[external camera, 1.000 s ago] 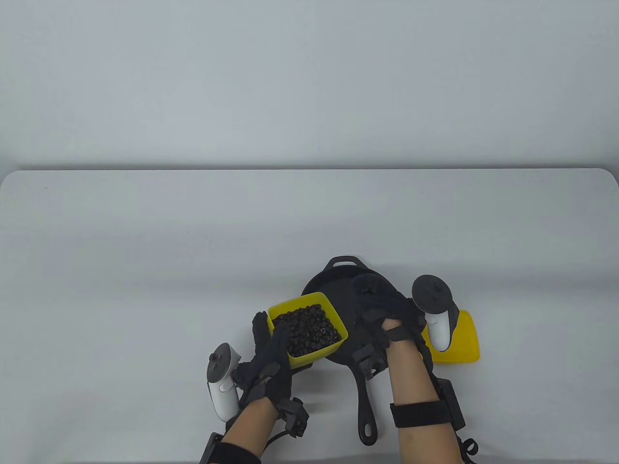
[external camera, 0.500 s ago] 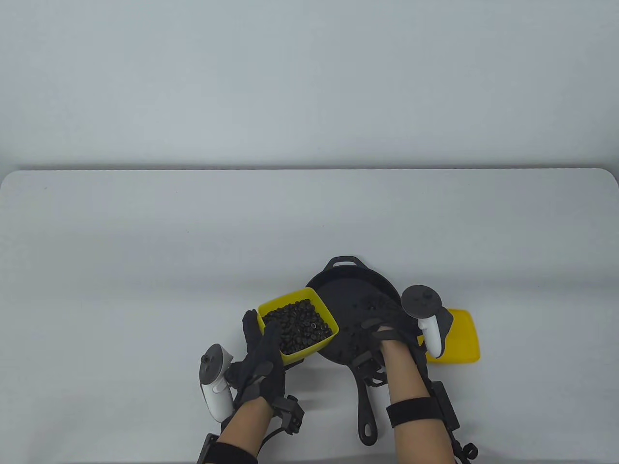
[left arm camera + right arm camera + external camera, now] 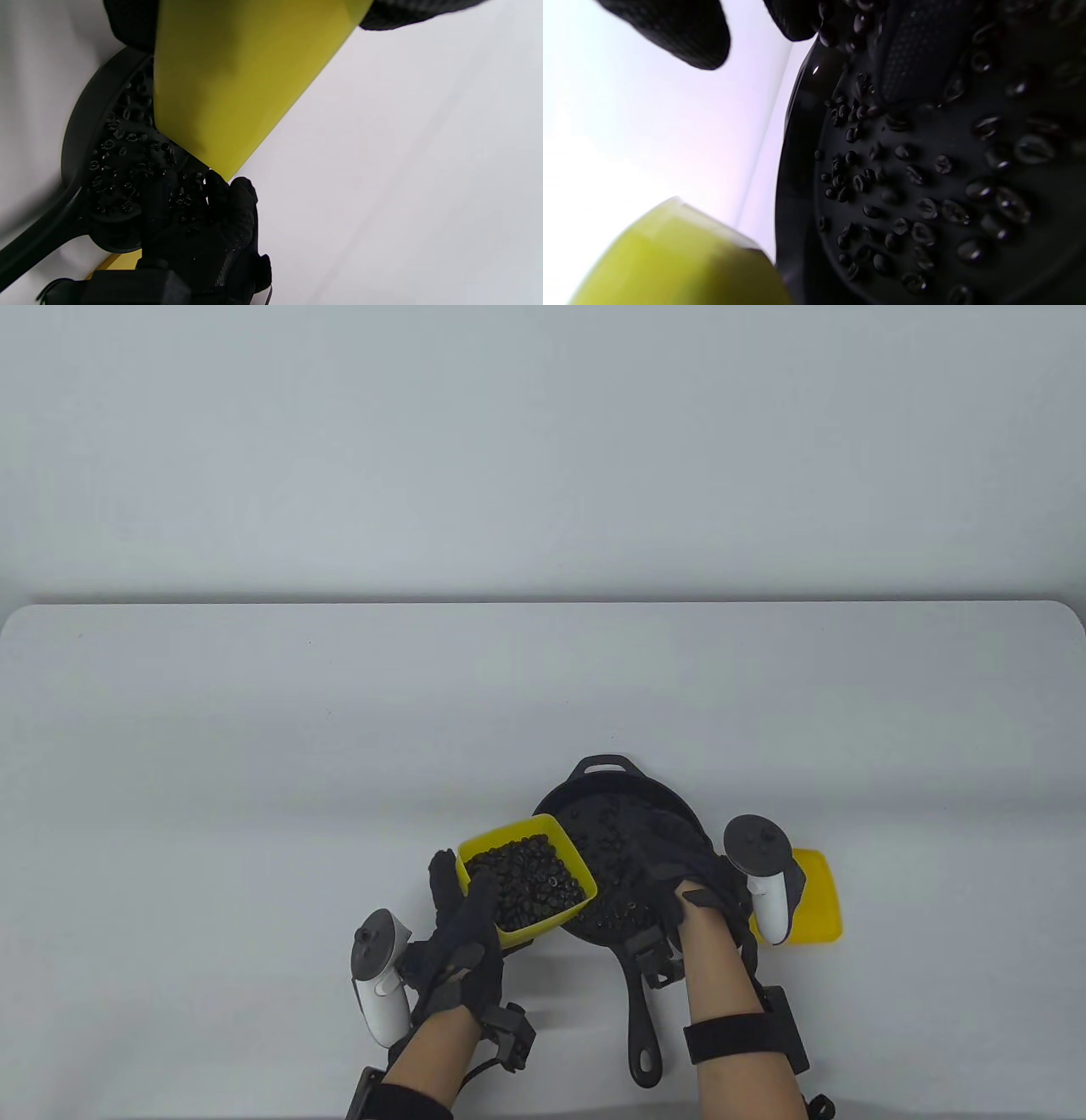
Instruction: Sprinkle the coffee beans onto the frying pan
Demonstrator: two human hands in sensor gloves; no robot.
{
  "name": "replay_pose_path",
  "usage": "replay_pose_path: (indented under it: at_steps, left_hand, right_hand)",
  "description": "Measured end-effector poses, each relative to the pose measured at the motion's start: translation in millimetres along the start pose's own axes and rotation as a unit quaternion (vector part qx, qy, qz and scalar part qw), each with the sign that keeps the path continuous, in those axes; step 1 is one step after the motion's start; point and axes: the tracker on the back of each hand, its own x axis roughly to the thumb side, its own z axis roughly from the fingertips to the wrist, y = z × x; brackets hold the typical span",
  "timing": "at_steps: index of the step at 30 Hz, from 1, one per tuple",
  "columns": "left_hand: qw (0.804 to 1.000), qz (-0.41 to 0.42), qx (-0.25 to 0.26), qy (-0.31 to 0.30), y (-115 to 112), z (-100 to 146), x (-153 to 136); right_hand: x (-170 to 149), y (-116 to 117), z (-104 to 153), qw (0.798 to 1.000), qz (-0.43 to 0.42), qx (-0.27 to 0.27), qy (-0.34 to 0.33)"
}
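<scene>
Table view sets the black frying pan near the counter's front edge, a little right of middle, its long handle pointing toward that edge. The left hand grips a yellow container full of coffee beans, thumb over the near rim, the container overlapping the pan's left rim. The right hand hangs over the pan's right half, fingers spread and hanging loose, grasping nothing that shows. A yellow lid lies flat just right of the pan, partly behind the right hand's tracker.

Left wrist view shows what the table view cannot: the container's plain yellow underside raised over the pan's rim, loose beans on the pan floor below it, and the right hand seen from the far side.

Right wrist view brings the pan floor close: many separate beans scattered across it, more gathered near the rim, gloved fingertips hanging in from the top, and a blurred yellow corner at the lower left; which yellow thing it is I cannot tell.
</scene>
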Motion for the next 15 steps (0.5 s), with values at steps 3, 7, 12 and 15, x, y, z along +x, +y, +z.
replay_pose_path:
  at_steps: [3,7,12,15]
  left_hand:
    - [1.0,-0.003,0.0,-0.001,0.3,0.0,0.0]
    - [1.0,-0.004,0.0,-0.002,0.5,-0.3,-0.3]
    - [1.0,-0.006,-0.001,-0.003,0.4,-0.2,-0.2]
    - [1.0,-0.005,-0.001,-0.001,0.2,0.2,0.1]
  right_hand:
    - [1.0,3.6,-1.9,0.999,-0.009,0.046,-0.022]
    - [3.2,8.5,-1.4,0.997,0.0,0.066,-0.036]
    - [11.6,14.8,0.7,0.994,0.034,0.088,-0.06]
    - [19.5,13.9,3.5,0.993,0.064,0.051,-0.084]
